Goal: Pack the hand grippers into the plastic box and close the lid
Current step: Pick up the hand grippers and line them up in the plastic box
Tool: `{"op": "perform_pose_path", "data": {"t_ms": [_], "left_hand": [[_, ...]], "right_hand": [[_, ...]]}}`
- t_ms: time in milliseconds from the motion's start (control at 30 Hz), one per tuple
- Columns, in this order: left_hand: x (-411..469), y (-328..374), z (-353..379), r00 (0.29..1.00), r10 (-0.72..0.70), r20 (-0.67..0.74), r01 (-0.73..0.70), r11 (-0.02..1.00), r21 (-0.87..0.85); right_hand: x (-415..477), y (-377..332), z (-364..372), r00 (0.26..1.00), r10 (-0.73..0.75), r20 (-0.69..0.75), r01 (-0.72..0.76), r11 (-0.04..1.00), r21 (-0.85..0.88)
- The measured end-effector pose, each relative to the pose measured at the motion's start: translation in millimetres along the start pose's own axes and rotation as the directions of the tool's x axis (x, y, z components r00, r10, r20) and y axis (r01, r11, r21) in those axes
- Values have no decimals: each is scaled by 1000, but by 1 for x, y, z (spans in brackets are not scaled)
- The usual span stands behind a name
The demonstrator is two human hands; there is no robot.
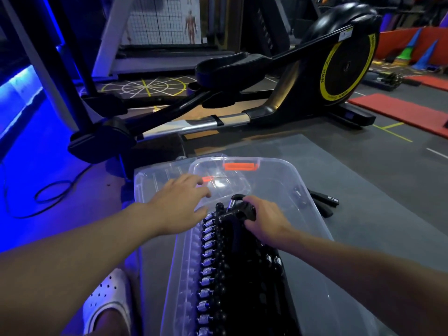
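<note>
Clear plastic box (pixel 311 241) stands on the grey mat (pixel 363 175) on the floor, its long axis running from the mat's near edge toward its far edge. Inside, the hand grippers (pixel 209 265) stand in a row along this axis, with springs at the left. The right hand (pixel 265 220) has its grip curled round one gripper (pixel 238 209) at the row's far end, spring end up; its handles are hidden. The left hand (pixel 179 197) is spread and holds nothing, over the lid (pixel 152 187) by the box's far left corner. I think the held one may go in crooked and push its neighbours over, or stand too high for the lid. Loose grippers (pixel 324 203) on the mat, just right of the box, could be forgotten.
</note>
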State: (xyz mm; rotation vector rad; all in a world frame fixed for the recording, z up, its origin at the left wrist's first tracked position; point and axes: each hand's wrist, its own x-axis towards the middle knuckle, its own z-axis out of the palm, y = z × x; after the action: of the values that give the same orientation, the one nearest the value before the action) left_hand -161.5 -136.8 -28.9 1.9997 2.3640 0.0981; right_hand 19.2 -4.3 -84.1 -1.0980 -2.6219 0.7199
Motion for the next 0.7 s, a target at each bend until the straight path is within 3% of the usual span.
{"op": "perform_pose_path", "data": {"t_ms": [200,700], "left_hand": [[-16,-6,7,1000,-4,17,4,1000,-22],[-17,-5,9,1000,13,8,-13,1000,-7]], "right_hand": [[6,3,17,995,95,-41,-93,995,43],[-4,34,22,982,160,-104,-148,982,119]]}}
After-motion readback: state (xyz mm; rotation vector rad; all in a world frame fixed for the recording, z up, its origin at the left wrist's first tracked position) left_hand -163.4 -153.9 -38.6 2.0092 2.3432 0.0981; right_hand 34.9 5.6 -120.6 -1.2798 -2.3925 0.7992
